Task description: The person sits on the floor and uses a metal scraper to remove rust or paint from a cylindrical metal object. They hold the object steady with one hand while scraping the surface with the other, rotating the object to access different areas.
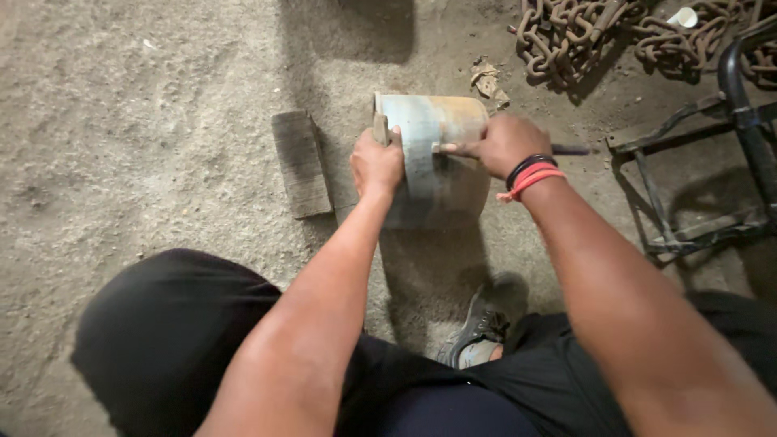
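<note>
Steel pipe (433, 154) is lying on the dirt floor (146, 121); we are clamping its rim with our left hand (376, 162). Our right hand (500, 144), closed on a marker (571, 150), is tracing a line, so we are judging steady pressure best.

Dull, discoloured metal cylinder (433, 154) — rough wooden block (301, 163), rusty chains (583, 32) — on gritty dirt floor (137, 137).

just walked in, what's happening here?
A person crouches on a dirt floor over a metal cylinder lying on its side. The left hand grips its left rim; the right hand presses a thin dark tool against its surface. A wood block lies just left; rusty chains behind.
</note>
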